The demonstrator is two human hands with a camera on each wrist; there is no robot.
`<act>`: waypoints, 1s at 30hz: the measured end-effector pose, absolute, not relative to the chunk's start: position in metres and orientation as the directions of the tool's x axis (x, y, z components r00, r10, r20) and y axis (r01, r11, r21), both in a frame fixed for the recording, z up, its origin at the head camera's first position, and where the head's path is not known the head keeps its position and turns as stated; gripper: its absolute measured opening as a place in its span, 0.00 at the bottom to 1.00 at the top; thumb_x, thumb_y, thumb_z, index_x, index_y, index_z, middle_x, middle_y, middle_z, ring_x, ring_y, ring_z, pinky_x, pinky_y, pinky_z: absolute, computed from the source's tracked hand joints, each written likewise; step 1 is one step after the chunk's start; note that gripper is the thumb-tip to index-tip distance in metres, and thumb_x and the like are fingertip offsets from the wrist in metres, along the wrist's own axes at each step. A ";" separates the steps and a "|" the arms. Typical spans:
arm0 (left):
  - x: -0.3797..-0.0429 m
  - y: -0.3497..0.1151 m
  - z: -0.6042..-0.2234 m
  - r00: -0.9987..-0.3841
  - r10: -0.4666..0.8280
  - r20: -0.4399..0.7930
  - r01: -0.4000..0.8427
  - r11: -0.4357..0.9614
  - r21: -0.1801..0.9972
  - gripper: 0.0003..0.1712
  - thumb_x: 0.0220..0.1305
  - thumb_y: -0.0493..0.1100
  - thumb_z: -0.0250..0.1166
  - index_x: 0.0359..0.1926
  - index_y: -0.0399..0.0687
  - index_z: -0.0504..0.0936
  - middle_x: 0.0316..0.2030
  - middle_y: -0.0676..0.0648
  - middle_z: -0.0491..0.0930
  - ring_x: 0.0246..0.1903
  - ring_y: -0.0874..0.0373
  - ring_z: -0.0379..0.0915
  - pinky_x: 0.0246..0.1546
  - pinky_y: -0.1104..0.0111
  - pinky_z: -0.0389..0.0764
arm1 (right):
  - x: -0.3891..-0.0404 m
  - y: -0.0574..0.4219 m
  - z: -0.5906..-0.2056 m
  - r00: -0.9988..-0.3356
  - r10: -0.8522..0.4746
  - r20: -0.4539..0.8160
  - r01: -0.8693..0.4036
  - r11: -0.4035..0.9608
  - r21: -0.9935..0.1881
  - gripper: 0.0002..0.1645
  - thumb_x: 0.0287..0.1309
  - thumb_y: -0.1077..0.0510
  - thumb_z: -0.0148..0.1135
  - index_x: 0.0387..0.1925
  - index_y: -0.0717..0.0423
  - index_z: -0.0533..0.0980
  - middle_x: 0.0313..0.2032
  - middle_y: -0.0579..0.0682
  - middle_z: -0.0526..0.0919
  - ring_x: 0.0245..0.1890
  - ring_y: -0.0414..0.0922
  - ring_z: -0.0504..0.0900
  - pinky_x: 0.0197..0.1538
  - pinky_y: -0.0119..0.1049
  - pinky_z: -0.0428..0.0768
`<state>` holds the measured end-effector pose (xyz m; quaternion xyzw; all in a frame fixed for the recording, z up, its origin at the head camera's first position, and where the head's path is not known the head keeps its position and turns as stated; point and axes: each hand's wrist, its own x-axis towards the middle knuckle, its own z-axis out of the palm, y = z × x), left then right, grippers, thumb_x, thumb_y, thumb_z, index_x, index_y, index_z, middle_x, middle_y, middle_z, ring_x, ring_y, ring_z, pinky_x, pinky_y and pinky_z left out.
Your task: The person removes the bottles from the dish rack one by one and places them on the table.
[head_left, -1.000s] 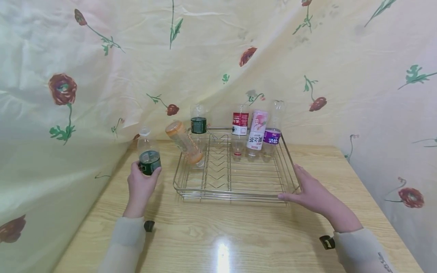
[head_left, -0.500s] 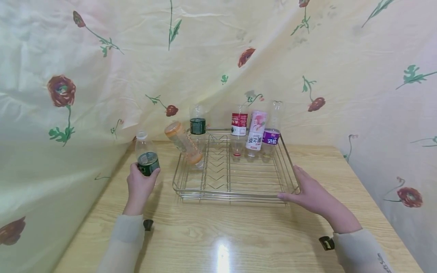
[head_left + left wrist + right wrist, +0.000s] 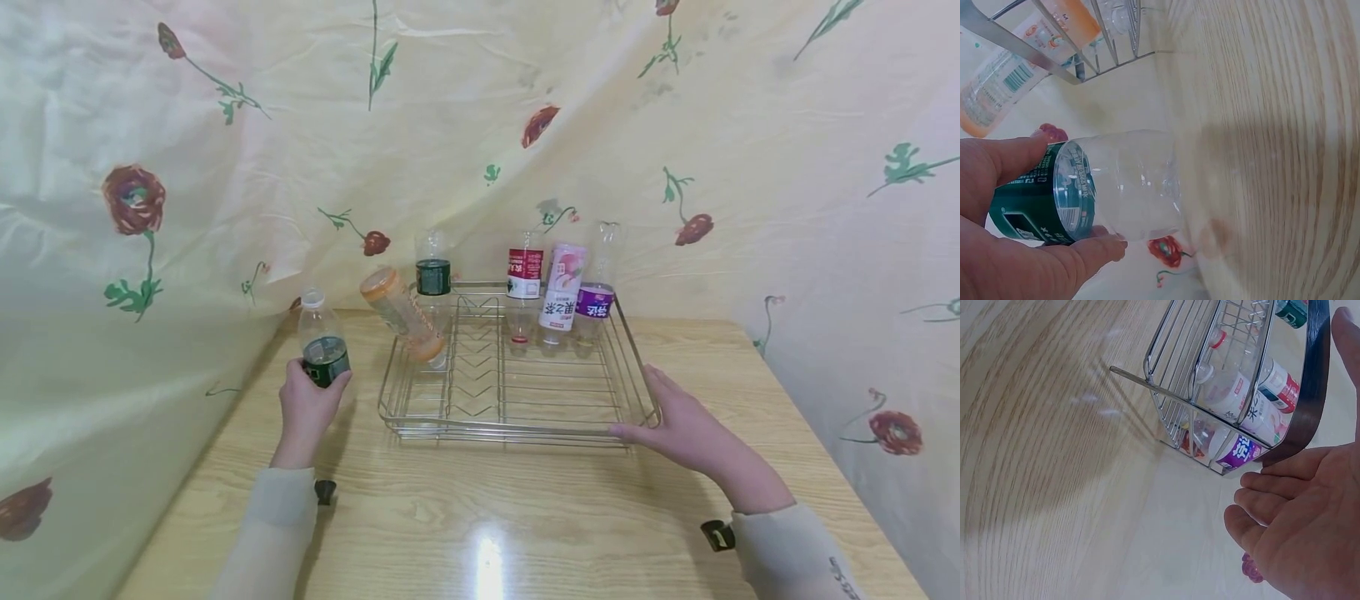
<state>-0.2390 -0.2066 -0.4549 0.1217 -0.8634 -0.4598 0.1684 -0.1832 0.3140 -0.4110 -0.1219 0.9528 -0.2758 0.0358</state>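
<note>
My left hand (image 3: 309, 408) grips a clear plastic bottle (image 3: 323, 340) with a dark green label, thumb and fingers around the label. The bottle stands nearly upright with its white cap up, left of the wire dish rack (image 3: 555, 427). In the left wrist view its base is close to the wooden tabletop; I cannot tell whether they touch. My right hand (image 3: 686, 421) rests at the rack's front right corner. Its thumb lies on the front rim and its loosely extended fingers lie along the right side.
Inside the rack, caps down, are an orange-capped bottle (image 3: 403, 315), a green-labelled bottle (image 3: 433, 277), a red-labelled bottle (image 3: 524, 273), a pink-and-white bottle (image 3: 562, 287) and a purple-labelled bottle (image 3: 595, 301). Behind the wooden table (image 3: 420, 517) hangs a flowered cloth (image 3: 450, 125).
The bottle in my left hand has come down slightly, its top shifting a little left. My right hand keeps its place at the rack corner, and the rack's bottles look unmoved.
</note>
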 end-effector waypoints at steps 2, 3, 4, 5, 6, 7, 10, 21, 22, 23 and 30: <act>-0.239 -0.206 -0.455 -0.915 -0.365 0.174 -0.059 0.546 0.835 0.41 0.66 0.47 0.71 0.64 0.23 0.60 0.58 0.21 0.70 0.59 0.28 0.68 0.59 0.39 0.71 | -0.183 0.314 -0.411 -0.968 -0.251 0.000 -0.213 0.820 -0.532 0.75 0.55 0.30 0.70 0.77 0.74 0.40 0.75 0.75 0.42 0.72 0.74 0.47 0.69 0.70 0.53; -0.239 -0.206 -0.455 -0.916 -0.364 0.170 -0.061 0.545 0.836 0.41 0.66 0.47 0.71 0.64 0.23 0.60 0.58 0.21 0.70 0.59 0.28 0.68 0.59 0.39 0.71 | -0.183 0.314 -0.412 -0.968 -0.251 0.002 -0.214 0.820 -0.531 0.75 0.55 0.30 0.70 0.76 0.74 0.39 0.75 0.75 0.42 0.72 0.74 0.47 0.69 0.70 0.53; -0.240 -0.206 -0.455 -0.916 -0.364 0.167 -0.063 0.542 0.838 0.41 0.66 0.47 0.71 0.64 0.23 0.60 0.58 0.21 0.69 0.59 0.28 0.68 0.59 0.39 0.71 | -0.183 0.315 -0.412 -0.968 -0.251 0.003 -0.214 0.820 -0.531 0.75 0.56 0.30 0.70 0.76 0.74 0.39 0.75 0.75 0.42 0.72 0.74 0.47 0.69 0.70 0.53; -0.240 -0.206 -0.455 -0.917 -0.364 0.163 -0.064 0.538 0.840 0.41 0.66 0.47 0.71 0.64 0.24 0.60 0.59 0.21 0.69 0.59 0.28 0.68 0.60 0.39 0.71 | -0.183 0.315 -0.412 -0.968 -0.250 0.003 -0.213 0.821 -0.530 0.75 0.55 0.30 0.70 0.76 0.74 0.40 0.75 0.75 0.42 0.72 0.74 0.47 0.69 0.70 0.53; -0.240 -0.207 -0.456 -0.918 -0.363 0.158 -0.066 0.535 0.842 0.41 0.66 0.47 0.71 0.65 0.24 0.60 0.59 0.21 0.69 0.60 0.29 0.67 0.60 0.40 0.70 | -0.183 0.315 -0.412 -0.968 -0.249 0.003 -0.213 0.822 -0.529 0.75 0.55 0.29 0.70 0.76 0.74 0.39 0.75 0.75 0.42 0.72 0.74 0.47 0.69 0.70 0.53; -0.241 -0.207 -0.456 -0.919 -0.362 0.153 -0.069 0.532 0.844 0.41 0.66 0.47 0.71 0.65 0.24 0.59 0.59 0.21 0.69 0.60 0.29 0.67 0.60 0.40 0.70 | -0.184 0.315 -0.412 -0.969 -0.248 0.002 -0.212 0.822 -0.529 0.75 0.55 0.29 0.70 0.76 0.74 0.39 0.75 0.75 0.42 0.72 0.74 0.47 0.69 0.70 0.53; -0.243 -0.208 -0.458 -0.922 -0.362 0.136 -0.081 0.525 0.847 0.42 0.67 0.47 0.71 0.65 0.25 0.59 0.60 0.22 0.68 0.61 0.29 0.67 0.61 0.40 0.70 | -0.184 0.315 -0.412 -0.969 -0.246 0.002 -0.210 0.824 -0.526 0.75 0.55 0.28 0.69 0.77 0.74 0.40 0.75 0.75 0.43 0.72 0.74 0.47 0.69 0.70 0.54; -0.247 -0.211 -0.467 -0.926 -0.360 0.111 -0.100 0.519 0.849 0.42 0.66 0.48 0.72 0.64 0.25 0.59 0.61 0.21 0.67 0.62 0.28 0.65 0.62 0.40 0.68 | -0.184 0.314 -0.412 -0.969 -0.246 -0.002 -0.209 0.829 -0.518 0.75 0.54 0.28 0.69 0.77 0.73 0.40 0.75 0.75 0.44 0.72 0.74 0.48 0.68 0.70 0.54; -0.247 -0.211 -0.467 -0.926 -0.361 0.111 -0.100 0.519 0.849 0.42 0.66 0.48 0.72 0.64 0.25 0.59 0.61 0.21 0.67 0.62 0.28 0.65 0.62 0.39 0.68 | -0.184 0.314 -0.412 -0.970 -0.245 -0.003 -0.208 0.830 -0.518 0.75 0.54 0.28 0.69 0.77 0.73 0.41 0.75 0.75 0.44 0.72 0.74 0.48 0.68 0.70 0.54; -0.247 -0.211 -0.468 -0.926 -0.362 0.111 -0.101 0.518 0.850 0.43 0.65 0.48 0.72 0.65 0.25 0.59 0.61 0.21 0.67 0.62 0.28 0.65 0.62 0.40 0.68 | -0.184 0.314 -0.412 -0.970 -0.242 -0.005 -0.204 0.830 -0.519 0.75 0.54 0.28 0.70 0.77 0.73 0.41 0.75 0.75 0.44 0.72 0.74 0.48 0.68 0.70 0.54; -0.248 -0.212 -0.470 -0.923 -0.370 0.104 -0.108 0.510 0.853 0.44 0.66 0.48 0.72 0.66 0.25 0.57 0.62 0.21 0.66 0.63 0.29 0.64 0.63 0.40 0.68 | -0.184 0.314 -0.412 -0.972 -0.234 -0.010 -0.195 0.832 -0.519 0.76 0.53 0.27 0.70 0.77 0.73 0.41 0.75 0.75 0.44 0.71 0.74 0.49 0.68 0.70 0.55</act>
